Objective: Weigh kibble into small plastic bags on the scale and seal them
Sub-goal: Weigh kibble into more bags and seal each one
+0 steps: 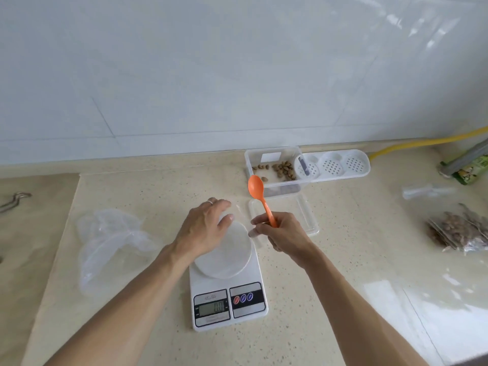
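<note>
A white digital scale sits on the counter in front of me, its round platform partly under my hands. My left hand hovers over the platform's far edge with fingers loosely bent around a clear small bag that is hard to make out. My right hand grips the handle of an orange spoon, bowl up and empty, and its fingertips also touch the bag's edge. Behind stands a clear box holding some brown kibble.
The box's clear lid lies flat right of my hands. A white perforated rack stands against the box. Crumpled clear bags lie at the left, filled kibble bags at the right. A yellow hose runs along the wall.
</note>
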A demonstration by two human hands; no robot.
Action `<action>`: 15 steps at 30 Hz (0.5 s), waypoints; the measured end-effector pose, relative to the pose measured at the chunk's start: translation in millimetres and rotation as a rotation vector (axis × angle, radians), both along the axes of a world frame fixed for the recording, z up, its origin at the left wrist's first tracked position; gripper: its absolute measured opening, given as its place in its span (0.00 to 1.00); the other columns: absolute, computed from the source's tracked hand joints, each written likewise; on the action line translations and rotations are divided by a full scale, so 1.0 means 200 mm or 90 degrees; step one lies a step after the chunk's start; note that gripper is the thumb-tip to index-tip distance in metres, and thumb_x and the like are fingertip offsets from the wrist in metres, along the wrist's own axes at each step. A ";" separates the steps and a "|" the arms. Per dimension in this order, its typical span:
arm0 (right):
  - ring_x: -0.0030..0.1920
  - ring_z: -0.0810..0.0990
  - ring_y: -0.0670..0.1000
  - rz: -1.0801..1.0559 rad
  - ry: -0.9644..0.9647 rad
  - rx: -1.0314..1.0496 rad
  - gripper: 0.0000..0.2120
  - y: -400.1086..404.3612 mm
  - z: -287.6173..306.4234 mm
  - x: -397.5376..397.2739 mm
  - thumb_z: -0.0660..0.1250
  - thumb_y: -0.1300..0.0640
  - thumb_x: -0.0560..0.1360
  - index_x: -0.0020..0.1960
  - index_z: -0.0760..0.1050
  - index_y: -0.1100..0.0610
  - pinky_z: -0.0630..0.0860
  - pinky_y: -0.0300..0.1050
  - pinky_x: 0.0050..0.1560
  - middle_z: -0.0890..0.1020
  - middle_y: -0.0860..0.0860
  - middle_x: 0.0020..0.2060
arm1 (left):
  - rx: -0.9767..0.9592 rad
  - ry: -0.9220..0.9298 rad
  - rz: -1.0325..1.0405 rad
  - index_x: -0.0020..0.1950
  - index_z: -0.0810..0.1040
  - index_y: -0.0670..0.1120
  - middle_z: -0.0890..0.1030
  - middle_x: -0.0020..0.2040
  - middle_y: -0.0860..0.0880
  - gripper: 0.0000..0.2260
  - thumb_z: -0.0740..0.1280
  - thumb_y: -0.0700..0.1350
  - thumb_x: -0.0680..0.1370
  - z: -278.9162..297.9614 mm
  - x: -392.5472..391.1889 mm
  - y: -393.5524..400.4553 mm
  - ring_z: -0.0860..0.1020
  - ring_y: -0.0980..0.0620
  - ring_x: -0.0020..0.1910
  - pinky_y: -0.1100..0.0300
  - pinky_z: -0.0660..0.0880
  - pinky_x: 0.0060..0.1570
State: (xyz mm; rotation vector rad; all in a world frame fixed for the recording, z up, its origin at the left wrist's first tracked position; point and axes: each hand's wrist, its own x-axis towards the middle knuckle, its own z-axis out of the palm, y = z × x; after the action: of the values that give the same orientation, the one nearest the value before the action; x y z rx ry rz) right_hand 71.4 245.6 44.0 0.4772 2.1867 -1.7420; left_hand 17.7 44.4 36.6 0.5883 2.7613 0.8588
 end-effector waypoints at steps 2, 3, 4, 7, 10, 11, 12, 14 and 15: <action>0.25 0.65 0.46 0.042 0.010 0.044 0.06 0.01 0.05 -0.05 0.73 0.62 0.70 0.47 0.82 0.58 0.64 0.38 0.26 0.77 0.53 0.30 | 0.050 -0.083 0.006 0.50 0.76 0.46 0.80 0.42 0.50 0.08 0.59 0.46 0.82 0.07 -0.04 0.05 0.78 0.47 0.44 0.56 0.72 0.42; 0.25 0.66 0.45 0.058 0.009 0.070 0.07 0.02 0.08 -0.07 0.75 0.61 0.69 0.47 0.83 0.57 0.66 0.35 0.26 0.75 0.52 0.30 | 0.071 -0.118 0.005 0.45 0.76 0.46 0.79 0.37 0.50 0.09 0.58 0.45 0.81 0.10 -0.07 0.06 0.77 0.49 0.39 0.59 0.70 0.37; 0.26 0.67 0.45 0.068 0.007 0.085 0.08 0.03 0.10 -0.08 0.75 0.60 0.69 0.47 0.83 0.56 0.66 0.32 0.27 0.76 0.52 0.30 | 0.095 -0.149 0.002 0.42 0.76 0.48 0.79 0.35 0.49 0.10 0.58 0.44 0.81 0.13 -0.09 0.07 0.76 0.51 0.35 0.61 0.69 0.34; 0.25 0.69 0.41 0.090 0.023 0.053 0.07 0.08 0.20 -0.13 0.74 0.62 0.71 0.48 0.82 0.62 0.65 0.28 0.26 0.83 0.56 0.35 | 0.191 -0.220 0.003 0.40 0.77 0.50 0.76 0.33 0.46 0.13 0.59 0.45 0.82 0.20 -0.13 0.12 0.74 0.53 0.32 0.59 0.72 0.37; 0.21 0.72 0.39 0.149 0.037 0.010 0.04 0.12 0.30 -0.17 0.70 0.67 0.72 0.46 0.81 0.67 0.66 0.28 0.25 0.83 0.58 0.36 | 0.259 -0.286 0.003 0.43 0.78 0.44 0.74 0.33 0.44 0.12 0.59 0.43 0.83 0.27 -0.15 0.17 0.72 0.50 0.32 0.62 0.71 0.34; 0.21 0.72 0.39 0.174 0.038 0.009 0.03 0.13 0.32 -0.18 0.69 0.68 0.73 0.46 0.81 0.67 0.66 0.28 0.25 0.83 0.58 0.35 | 0.262 -0.299 0.000 0.43 0.78 0.43 0.73 0.31 0.46 0.13 0.59 0.44 0.83 0.29 -0.16 0.19 0.71 0.51 0.31 0.63 0.70 0.32; 0.21 0.70 0.40 0.189 0.040 0.010 0.03 0.15 0.34 -0.19 0.69 0.68 0.73 0.45 0.81 0.67 0.65 0.29 0.24 0.82 0.57 0.33 | 0.250 -0.301 -0.001 0.44 0.79 0.44 0.72 0.30 0.48 0.13 0.59 0.45 0.83 0.30 -0.16 0.19 0.69 0.52 0.29 0.64 0.69 0.31; 0.22 0.66 0.44 0.187 0.040 0.003 0.03 0.20 0.34 -0.21 0.69 0.66 0.74 0.43 0.80 0.62 0.61 0.34 0.25 0.82 0.57 0.31 | 0.215 -0.267 0.008 0.43 0.80 0.47 0.69 0.28 0.50 0.14 0.60 0.48 0.83 0.32 -0.18 0.19 0.65 0.52 0.28 0.62 0.65 0.30; 0.23 0.63 0.46 0.171 0.037 -0.011 0.04 0.23 0.35 -0.22 0.69 0.65 0.74 0.41 0.79 0.60 0.59 0.37 0.25 0.82 0.57 0.31 | 0.205 -0.241 0.018 0.42 0.81 0.47 0.67 0.28 0.50 0.14 0.60 0.49 0.82 0.32 -0.19 0.18 0.64 0.52 0.28 0.60 0.64 0.31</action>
State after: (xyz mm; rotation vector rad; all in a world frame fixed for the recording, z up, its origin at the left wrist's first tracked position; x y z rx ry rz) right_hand 26.8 290.7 113.0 0.1213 2.1575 -1.6459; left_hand -20.5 79.6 101.3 0.3867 2.3140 1.2868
